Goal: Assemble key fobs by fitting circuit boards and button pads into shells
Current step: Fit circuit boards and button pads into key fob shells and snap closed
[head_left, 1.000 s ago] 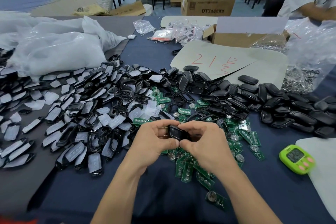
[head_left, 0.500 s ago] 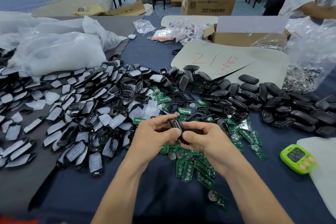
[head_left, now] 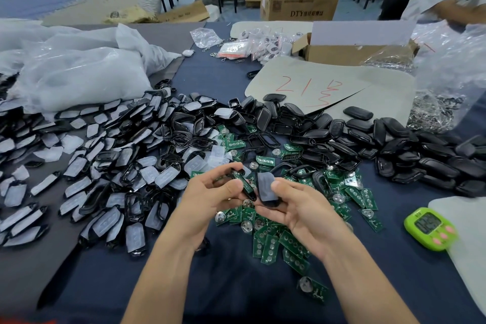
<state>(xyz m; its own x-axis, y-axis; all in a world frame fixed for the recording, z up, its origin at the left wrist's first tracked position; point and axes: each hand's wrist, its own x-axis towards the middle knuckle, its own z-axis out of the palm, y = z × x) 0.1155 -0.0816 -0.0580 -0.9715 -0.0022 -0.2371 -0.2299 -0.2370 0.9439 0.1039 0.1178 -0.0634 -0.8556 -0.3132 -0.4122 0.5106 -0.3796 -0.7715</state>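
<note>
Pinching a board-fitted shell half (head_left: 244, 184) in the left grip (head_left: 210, 197), holding a black cover (head_left: 266, 188) in the right grip (head_left: 302, 210), both left of the green timer (head_left: 431, 229).

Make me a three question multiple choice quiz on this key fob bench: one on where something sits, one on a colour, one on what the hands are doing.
1. Where on the table does the green timer lie?
A. far left
B. near right
C. far edge, middle

2. What colour is the writing on the grey sheet?
A. blue
B. black
C. red

3. What are the hands doing?
A. both lie flat on the table
B. only one holds anything
C. the left hand holds a shell half with a board, the right hand a second shell half

Answers: 1 B, the timer sits just right of the right forearm. 2 C, the strokes are red. 3 C, each hand's fingers pinch its own black piece above the green boards.
</note>
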